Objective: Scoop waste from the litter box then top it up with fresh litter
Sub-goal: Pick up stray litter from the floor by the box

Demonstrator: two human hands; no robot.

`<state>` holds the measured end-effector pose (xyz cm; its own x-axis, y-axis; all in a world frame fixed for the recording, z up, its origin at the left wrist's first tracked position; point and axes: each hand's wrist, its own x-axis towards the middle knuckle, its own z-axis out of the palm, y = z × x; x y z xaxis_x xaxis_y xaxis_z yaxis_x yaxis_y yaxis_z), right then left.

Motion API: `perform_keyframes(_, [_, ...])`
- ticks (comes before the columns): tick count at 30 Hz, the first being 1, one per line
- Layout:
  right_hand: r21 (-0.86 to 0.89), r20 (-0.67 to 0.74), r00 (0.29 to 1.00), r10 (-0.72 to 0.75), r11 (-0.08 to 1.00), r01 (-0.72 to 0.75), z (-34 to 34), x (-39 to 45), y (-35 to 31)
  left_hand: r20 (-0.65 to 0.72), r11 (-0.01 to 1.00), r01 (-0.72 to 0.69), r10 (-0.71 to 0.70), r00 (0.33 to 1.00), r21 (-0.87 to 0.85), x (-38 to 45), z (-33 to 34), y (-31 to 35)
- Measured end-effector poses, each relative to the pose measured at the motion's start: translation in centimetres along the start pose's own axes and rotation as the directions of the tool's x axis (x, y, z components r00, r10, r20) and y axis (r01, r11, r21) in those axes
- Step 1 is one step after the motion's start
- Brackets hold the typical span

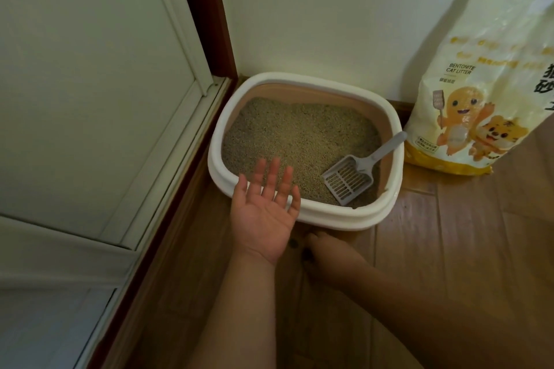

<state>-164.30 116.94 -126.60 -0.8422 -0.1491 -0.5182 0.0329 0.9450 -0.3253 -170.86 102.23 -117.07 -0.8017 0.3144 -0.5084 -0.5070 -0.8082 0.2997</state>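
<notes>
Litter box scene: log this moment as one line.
left hand: open, palm up, over litter box rim | right hand: low, unclear | scoop: in litter | litter bag: against wall

Single head-worn view, wide-angle, looking forward and steeply down into a room corner. Litter box sits mid-frame, close. Both forearms enter from the bottom edge; left hand lies near frame centre. Door frame bows at the left. Litter bag is cut by the right edge.
</notes>
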Motion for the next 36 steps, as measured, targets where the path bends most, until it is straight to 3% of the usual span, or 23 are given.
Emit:
perform_keyframes(8, [0.242, -0.308, 0.95, -0.054, 0.961, 0.134, -9.3, -2.7, -3.2, -0.065, 0.98, -0.081, 0.094, 0.993, 0.179, 1.1, 0.2, 1.6])
perform_keyframes(13, [0.25, -0.436, 0.894, -0.099, 0.942, 0.226, -13.9, -3.2, -4.3, -0.039, 0.976, -0.037, 0.047, 0.998, 0.215, 1.5, 1.4, 0.7])
perform_keyframes(18, [0.17, -0.396, 0.892, -0.216, 0.938, 0.302, -16.2, -3.3, -5.6, -0.009, 0.992, 0.018, -0.018, 1.0, 0.123, 1.2, 2.5, 0.4])
perform_keyframes(30, [-0.013, -0.395, 0.83, -0.393, 0.906, 0.423, -17.9, -2.9, -6.5, 0.059, 0.997, -0.046, 0.042, 0.997, 0.057, 0.7, 5.1, 1.5])
perform_keyframes(32, [0.063, -0.497, 0.789, -0.36, 0.892, 0.447, -17.9, -3.1, -6.2, 0.041, 0.998, -0.066, 0.066, 0.997, -0.008, 0.6, 5.0, 1.7])
perform_keyframes(34, [0.176, -0.613, 0.754, -0.236, 0.89, 0.421, -17.1, -2.9, -5.6, 0.016, 0.992, -0.103, 0.105, 0.994, -0.077, 0.5, 4.8, 2.0])
perform_keyframes(36, [0.254, -0.604, 0.781, -0.157, 0.891, 0.376, -15.7, -2.4, -4.7, 0.015, 0.985, -0.127, 0.13, 0.991, -0.119, 0.3, 4.6, 2.4])
